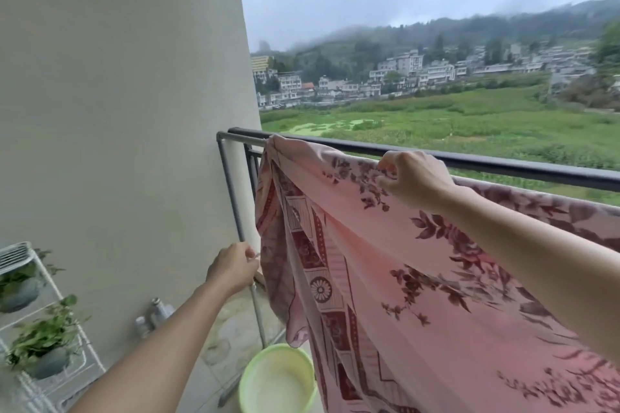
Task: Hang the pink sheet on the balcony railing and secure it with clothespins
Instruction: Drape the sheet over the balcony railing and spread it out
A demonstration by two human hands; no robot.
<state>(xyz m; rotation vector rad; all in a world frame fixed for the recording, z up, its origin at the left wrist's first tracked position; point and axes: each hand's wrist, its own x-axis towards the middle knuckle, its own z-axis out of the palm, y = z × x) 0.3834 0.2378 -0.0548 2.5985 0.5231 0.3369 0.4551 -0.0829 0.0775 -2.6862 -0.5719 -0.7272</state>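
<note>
The pink sheet (362,265) with dark red flower and border print hangs over a grey metal bar (241,137) that runs just inside the dark balcony railing (503,164). My right hand (414,178) pinches the sheet's top edge at the bar. My left hand (233,266) is lower down at the sheet's left side, its fingers curled by the hanging edge and the bar's upright post; what it pinches is too small to tell. No clothespin is in sight.
A pale green basin (278,379) stands on the tiled floor below the sheet. A white wire rack (50,298) with potted plants is at the left by the wall (117,111). Bottles (157,312) stand at the wall's foot.
</note>
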